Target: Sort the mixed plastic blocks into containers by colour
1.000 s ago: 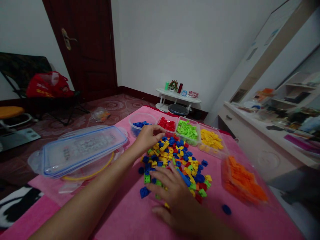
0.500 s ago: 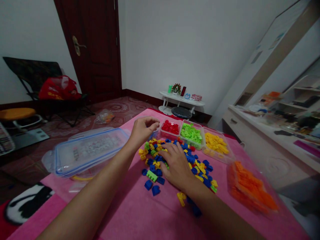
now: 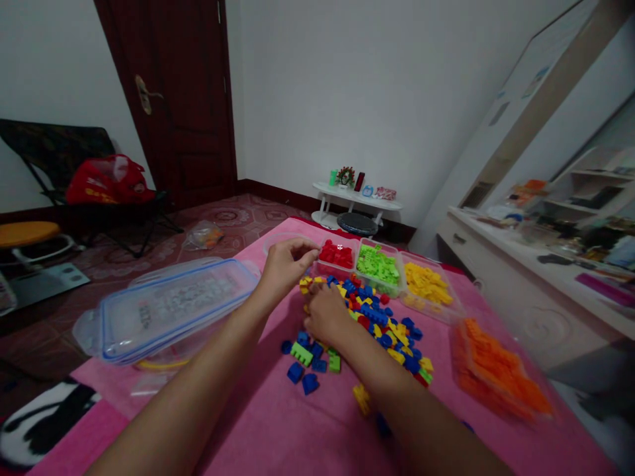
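A pile of toy bricks (image 3: 377,314) in blue, yellow, red and green lies on a pink cloth (image 3: 268,423). My right hand (image 3: 327,314) is at the pile's left edge, its fingers bent down around bricks, a bit of yellow showing beside them. Farther back and left, my left hand (image 3: 285,268) hovers with curled fingers and its thumb close to them; what they hold, if anything, is hidden. Just beyond it stands a clear box of red bricks (image 3: 337,254). Near my right wrist lie a green brick (image 3: 301,354) and several blue ones.
Boxes of green bricks (image 3: 377,264) and yellow bricks (image 3: 427,284) continue the back row. An orange-filled box (image 3: 501,370) sits at the right. Stacked clear lids (image 3: 173,307) with blue edges lie left. A counter (image 3: 536,258) stands beyond the table's right side.
My right hand has moved left across the pile and its spread fingers have curled in. Bricks at the pile's left edge have shifted or are covered. My left hand has barely moved.
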`<control>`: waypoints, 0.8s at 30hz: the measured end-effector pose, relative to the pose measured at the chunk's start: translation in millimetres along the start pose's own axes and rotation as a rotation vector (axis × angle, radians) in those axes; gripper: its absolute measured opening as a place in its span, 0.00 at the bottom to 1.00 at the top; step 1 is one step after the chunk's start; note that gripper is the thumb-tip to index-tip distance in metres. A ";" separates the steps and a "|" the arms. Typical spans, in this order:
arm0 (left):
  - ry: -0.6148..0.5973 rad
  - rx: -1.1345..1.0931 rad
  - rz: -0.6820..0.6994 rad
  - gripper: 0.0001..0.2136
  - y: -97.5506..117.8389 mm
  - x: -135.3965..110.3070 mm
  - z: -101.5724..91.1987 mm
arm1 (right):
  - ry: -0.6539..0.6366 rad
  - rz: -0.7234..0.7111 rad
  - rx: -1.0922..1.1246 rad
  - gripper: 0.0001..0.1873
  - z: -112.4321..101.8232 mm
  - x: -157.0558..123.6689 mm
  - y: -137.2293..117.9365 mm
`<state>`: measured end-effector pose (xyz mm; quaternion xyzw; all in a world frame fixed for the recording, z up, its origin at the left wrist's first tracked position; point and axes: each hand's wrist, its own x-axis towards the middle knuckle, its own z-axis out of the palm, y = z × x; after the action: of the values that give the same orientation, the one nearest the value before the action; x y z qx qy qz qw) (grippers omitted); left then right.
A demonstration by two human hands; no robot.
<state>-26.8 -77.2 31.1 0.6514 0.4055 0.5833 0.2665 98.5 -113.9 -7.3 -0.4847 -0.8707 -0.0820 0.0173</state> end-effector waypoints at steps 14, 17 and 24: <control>-0.384 0.312 0.020 0.09 -19.7 -16.1 24.1 | 0.131 0.317 0.540 0.14 -20.9 -77.6 107.0; -0.431 0.317 0.001 0.09 -24.6 -21.1 32.1 | 0.159 0.411 0.540 0.12 -23.2 -85.8 123.2; -0.692 0.334 0.034 0.08 -16.8 -36.4 47.2 | 0.005 0.445 0.400 0.19 -2.6 -91.3 126.2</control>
<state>15.9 -93.0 -10.9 0.8510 0.3698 0.2591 0.2683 253.6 -125.8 1.2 -0.6506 -0.7417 0.0960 0.1321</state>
